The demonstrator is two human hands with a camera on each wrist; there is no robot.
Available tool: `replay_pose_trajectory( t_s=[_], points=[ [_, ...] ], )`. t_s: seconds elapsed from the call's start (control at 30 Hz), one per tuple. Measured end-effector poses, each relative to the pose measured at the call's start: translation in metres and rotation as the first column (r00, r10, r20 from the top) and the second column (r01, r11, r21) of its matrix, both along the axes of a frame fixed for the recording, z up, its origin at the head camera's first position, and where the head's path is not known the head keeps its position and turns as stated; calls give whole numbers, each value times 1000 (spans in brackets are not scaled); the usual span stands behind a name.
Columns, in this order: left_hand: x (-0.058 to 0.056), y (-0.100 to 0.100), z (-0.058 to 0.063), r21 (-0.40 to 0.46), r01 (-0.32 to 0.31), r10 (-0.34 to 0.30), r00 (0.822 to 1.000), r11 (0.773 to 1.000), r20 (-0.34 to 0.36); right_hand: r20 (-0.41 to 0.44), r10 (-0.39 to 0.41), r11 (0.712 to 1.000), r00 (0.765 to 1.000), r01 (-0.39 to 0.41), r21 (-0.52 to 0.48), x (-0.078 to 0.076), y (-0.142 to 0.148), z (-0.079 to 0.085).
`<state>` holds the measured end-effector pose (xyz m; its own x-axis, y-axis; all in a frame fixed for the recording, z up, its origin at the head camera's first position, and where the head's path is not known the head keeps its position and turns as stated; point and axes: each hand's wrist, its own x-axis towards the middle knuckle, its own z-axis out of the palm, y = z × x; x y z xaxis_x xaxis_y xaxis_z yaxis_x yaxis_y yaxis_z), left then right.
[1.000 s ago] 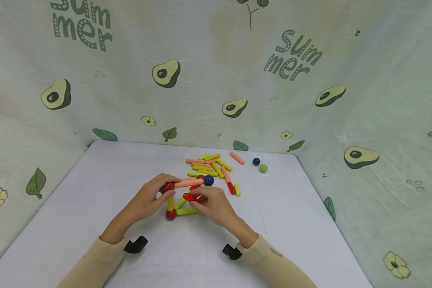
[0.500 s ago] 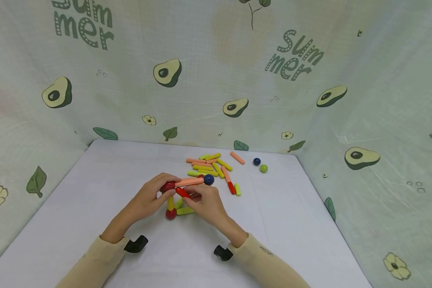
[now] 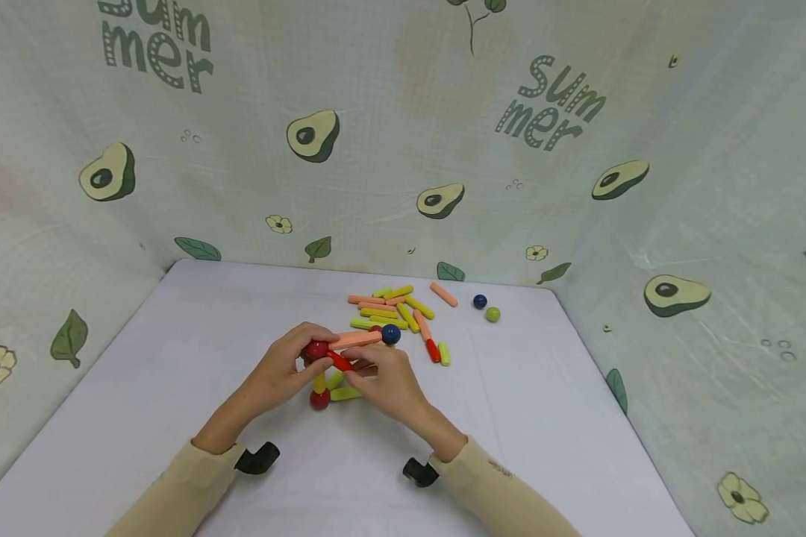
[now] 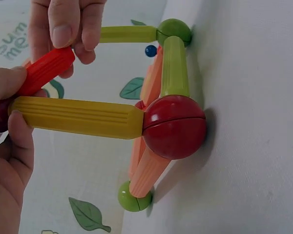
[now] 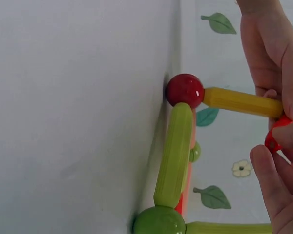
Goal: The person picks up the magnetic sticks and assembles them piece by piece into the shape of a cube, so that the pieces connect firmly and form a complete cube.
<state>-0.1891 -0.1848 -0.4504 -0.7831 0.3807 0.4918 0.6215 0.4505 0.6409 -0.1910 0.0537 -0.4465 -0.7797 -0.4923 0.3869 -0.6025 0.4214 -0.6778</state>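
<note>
Stick frame point(image 4: 102, 118) w/ balls, qty 1.
L hand point(image 3: 285, 369) grips top red ball point(image 3: 317, 350); R hand point(image 3: 389, 377) pinches red stick point(image 3: 339, 361). Risk: hard push may pop yellow post point(image 3: 319, 383) loose.

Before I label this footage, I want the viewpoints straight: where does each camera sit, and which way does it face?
Head: worn on the head, facing forward and down over the table; left hand, right hand and sleeves show.
Left wrist: on that wrist, looking at the yellow stick; part of each hand shows.
Right wrist: on that wrist, looking at the lime stick and green ball; both hands show in part.
Shared: both wrist views show the yellow stick and the lower red ball at its end.
</note>
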Motion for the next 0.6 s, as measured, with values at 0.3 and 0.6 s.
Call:
replay_pose_trajectory(
  t_s=[0.3,0.6],
  points=[
    [1,2,1,-5,-24,24,999,1000,36,-31,-23,998,999,25,60,-8,57,2],
    [1,1,-1,-14,-48,48,998,999,50,25,-305,932,952,293,216,-61,117,3]
  ],
)
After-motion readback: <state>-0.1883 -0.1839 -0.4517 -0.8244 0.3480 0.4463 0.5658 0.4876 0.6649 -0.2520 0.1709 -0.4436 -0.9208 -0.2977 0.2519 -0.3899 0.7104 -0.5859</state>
